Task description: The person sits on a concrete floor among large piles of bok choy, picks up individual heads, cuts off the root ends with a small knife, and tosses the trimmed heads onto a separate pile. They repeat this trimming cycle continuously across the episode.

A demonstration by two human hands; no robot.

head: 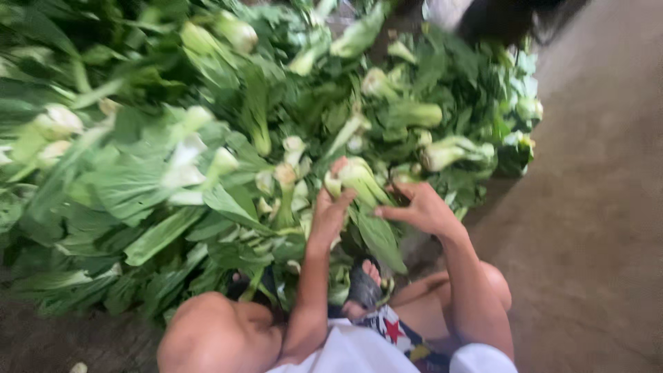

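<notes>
Squatting over a big heap of leafy greens, the person had both hands on one bok choy head at the near edge of the pile, just ahead of the knees. That head showed a pale, whitish-green base pointing up and away, with broad dark green leaves trailing down toward the foot. The left hand was closed around its stalk from the left, fingers wrapped onto the pale stem. The right hand lay against the leaves on the other side, fingers spread and curled onto them; whether it truly gripped or only pressed against them could not be told through the blur.

Around the held head, the heap spread left and back, many similar heads lying every way, white bases showing among dark leaves. A dark sandal on one foot sat partly under the leaves below the hands. Bare brown concrete floor ran along the right side. No packages, labels or signs showed.
</notes>
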